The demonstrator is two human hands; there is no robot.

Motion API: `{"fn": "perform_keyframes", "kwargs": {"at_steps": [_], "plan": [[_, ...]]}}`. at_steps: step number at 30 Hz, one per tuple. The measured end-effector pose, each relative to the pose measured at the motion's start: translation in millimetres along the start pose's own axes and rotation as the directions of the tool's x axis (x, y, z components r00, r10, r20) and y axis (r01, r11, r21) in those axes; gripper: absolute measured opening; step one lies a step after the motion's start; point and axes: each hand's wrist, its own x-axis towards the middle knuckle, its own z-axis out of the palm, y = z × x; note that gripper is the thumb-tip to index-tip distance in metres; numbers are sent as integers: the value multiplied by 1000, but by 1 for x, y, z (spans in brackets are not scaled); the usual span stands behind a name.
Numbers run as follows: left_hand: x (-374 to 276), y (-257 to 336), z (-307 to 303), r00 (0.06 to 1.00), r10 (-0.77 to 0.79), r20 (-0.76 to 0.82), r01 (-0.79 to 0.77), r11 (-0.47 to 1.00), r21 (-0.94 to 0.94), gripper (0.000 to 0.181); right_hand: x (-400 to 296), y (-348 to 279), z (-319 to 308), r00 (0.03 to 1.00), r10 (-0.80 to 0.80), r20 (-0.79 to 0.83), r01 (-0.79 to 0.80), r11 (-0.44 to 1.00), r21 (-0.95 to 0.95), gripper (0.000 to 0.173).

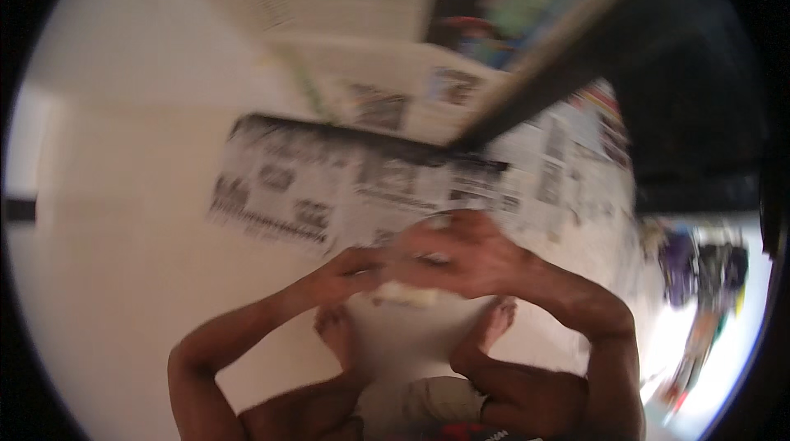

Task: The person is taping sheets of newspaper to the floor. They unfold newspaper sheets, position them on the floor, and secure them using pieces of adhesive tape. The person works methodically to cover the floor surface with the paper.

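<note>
My left hand and my right hand meet in front of me, above the floor between my bare feet. Motion blur smears the fingers, so I cannot tell how they are closed. A small pale thing shows just below the hands; whether it is held or lies on the floor is not clear. Past the hands lies a newspaper sheet with a black, smudged far edge.
More newspaper covers the floor at the right and ahead. A long dark bar or panel edge slants down to the paper, beside a large black surface. Pale floor extends left. Blurred coloured items are at the far right.
</note>
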Motion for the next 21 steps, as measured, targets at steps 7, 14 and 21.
{"fn": "perform_keyframes", "kwargs": {"at_steps": [7, 14, 21], "plan": [[-58, 0, -2, 965, 66, -255, -29, 989, 147, 36, 6, 22, 54, 958, 288, -8, -250, 845, 472, 14], [-68, -4, 12, 757, 21, -653, 52, 994, 93, 32, 15, 54, 107, 693, 514, 506, -680, 233, 695, 22], [-60, -25, 11, 618, 119, -777, 67, 977, 202, 27, 17, 65, 120, 724, 561, 401, -633, 313, 708, 28]]}}
